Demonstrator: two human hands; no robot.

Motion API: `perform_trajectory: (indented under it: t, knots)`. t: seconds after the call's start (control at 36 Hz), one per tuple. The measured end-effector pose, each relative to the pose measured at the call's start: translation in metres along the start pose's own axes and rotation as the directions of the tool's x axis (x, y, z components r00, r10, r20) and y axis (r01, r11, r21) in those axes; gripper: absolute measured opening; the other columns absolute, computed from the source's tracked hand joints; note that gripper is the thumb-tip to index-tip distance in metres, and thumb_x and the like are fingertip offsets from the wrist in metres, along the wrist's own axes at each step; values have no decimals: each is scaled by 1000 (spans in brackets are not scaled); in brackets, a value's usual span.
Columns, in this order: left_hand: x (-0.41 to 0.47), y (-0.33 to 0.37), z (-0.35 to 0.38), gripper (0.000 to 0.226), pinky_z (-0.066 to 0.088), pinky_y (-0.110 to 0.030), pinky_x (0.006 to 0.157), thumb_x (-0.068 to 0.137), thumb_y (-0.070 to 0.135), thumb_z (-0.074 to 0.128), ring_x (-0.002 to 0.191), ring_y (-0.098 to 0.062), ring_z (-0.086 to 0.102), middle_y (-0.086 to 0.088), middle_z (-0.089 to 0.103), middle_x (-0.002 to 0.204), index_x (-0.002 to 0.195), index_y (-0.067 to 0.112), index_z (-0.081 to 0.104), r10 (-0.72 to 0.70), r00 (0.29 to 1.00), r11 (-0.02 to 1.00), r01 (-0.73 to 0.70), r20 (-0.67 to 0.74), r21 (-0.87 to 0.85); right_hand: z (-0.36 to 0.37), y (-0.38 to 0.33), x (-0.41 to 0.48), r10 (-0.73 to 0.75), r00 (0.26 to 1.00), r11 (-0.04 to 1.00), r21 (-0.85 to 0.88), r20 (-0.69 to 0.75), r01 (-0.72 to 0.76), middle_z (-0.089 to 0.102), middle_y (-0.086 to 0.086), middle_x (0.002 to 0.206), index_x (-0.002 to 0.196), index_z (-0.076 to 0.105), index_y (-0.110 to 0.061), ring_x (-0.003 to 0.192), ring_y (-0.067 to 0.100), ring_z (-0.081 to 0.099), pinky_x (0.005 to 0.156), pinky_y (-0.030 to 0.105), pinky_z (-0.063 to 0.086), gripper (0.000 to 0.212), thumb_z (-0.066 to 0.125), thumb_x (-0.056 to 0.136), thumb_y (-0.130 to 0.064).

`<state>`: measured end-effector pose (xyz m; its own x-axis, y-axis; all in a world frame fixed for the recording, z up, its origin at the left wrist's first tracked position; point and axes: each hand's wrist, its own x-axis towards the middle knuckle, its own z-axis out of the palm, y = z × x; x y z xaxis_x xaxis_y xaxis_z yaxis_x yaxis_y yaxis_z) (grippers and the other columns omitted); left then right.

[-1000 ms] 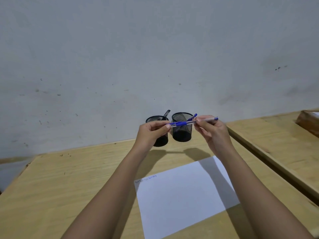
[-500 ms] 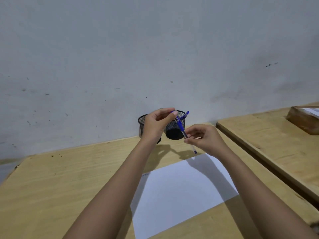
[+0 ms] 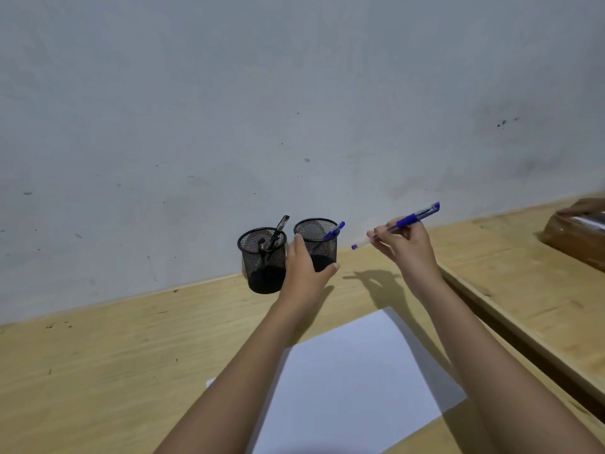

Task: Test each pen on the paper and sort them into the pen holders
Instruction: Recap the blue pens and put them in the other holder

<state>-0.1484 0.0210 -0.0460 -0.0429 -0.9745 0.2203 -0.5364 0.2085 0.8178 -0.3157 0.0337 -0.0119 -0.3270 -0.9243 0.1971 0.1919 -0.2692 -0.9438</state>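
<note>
1. The right hand (image 3: 406,249) is raised above the wooden table (image 3: 98,355), its fingers pinching a blue pen (image 3: 397,224) near the middle of the barrel.
2. That pen is tilted, its capped end pointing up and to the right, its clear end with a small blue tip pointing down and left towards the holders.
3. The left hand (image 3: 304,270) curls around the right mesh holder (image 3: 319,237), thumb stretched across its front and fingers at its left side, touching it.
4. A second blue pen (image 3: 334,231) leans out of that holder over its right rim.
5. The left mesh holder (image 3: 258,257) stands just beside it, with dark pens (image 3: 276,235) inside.
6. A white sheet of paper (image 3: 353,381) lies on the table nearer the person, between the two forearms.
7. At the far right sits a brown box (image 3: 576,234) on a neighbouring table.
</note>
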Motion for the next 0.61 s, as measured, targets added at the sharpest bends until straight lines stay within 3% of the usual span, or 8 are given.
perform_trajectory:
  t: [0.08, 0.17, 0.28, 0.36, 0.44, 0.56, 0.61]
  knots:
    - [12, -2, 7, 97, 16, -36, 118, 82, 31, 69, 145, -23, 11, -10, 12, 156, 149, 5, 4, 7, 1000, 1000, -7, -26, 9, 8, -5, 15, -6, 1000, 998, 70, -13, 7, 56, 10, 88, 86, 45, -10, 86, 24, 66, 79, 26, 57, 9, 50, 92, -4]
    - [22, -5, 11, 98, 14, -36, 119, 83, 33, 67, 145, -22, 10, -9, 9, 157, 148, 6, 0, -4, 999, 1000, 4, -47, 0, 14, -4, 31, -25, 998, 997, 72, -51, 28, 55, 3, 87, 87, 46, -10, 86, 23, 68, 80, 28, 56, 7, 51, 92, -7]
    - [32, -10, 15, 99, 16, -33, 118, 84, 36, 66, 144, -23, 14, -10, 11, 156, 149, 9, -3, -7, 998, 1000, 6, -60, -24, 26, 3, 47, -43, 998, 999, 14, -47, 44, 56, 1, 87, 84, 50, -13, 90, 29, 69, 84, 34, 55, 12, 57, 89, -4]
    - [37, -12, 17, 98, 17, -32, 116, 84, 37, 66, 144, -22, 15, -9, 13, 156, 149, 11, -3, -13, 996, 998, 8, -92, -63, 34, 11, 56, -65, 998, 998, -21, -23, 65, 57, 8, 91, 83, 49, -15, 89, 32, 68, 78, 30, 58, 21, 63, 82, 1]
    - [40, -15, 18, 97, 17, -31, 115, 84, 38, 65, 143, -21, 16, -9, 15, 155, 149, 12, -2, -13, 994, 997, 5, -111, -78, 39, 20, 64, -43, 999, 993, -113, 29, 46, 61, 22, 100, 83, 50, -15, 92, 33, 68, 75, 30, 59, 22, 65, 80, 0]
    - [43, -17, 18, 97, 18, -35, 117, 84, 41, 63, 144, -21, 14, -9, 14, 156, 149, 13, -2, -19, 995, 996, 9, -99, -90, 42, 34, 73, -43, 994, 923, -377, 104, 79, 66, 3, 86, 78, 58, -20, 91, 24, 67, 88, 41, 55, 16, 67, 80, -8]
    - [44, -18, 18, 96, 18, -33, 116, 84, 42, 63, 144, -20, 14, -9, 14, 156, 150, 13, -1, -18, 995, 996, 9, -98, -89, 43, 37, 74, -40, 988, 888, -449, 147, 102, 67, -1, 86, 78, 61, -20, 92, 19, 65, 92, 39, 52, 11, 66, 82, -11]
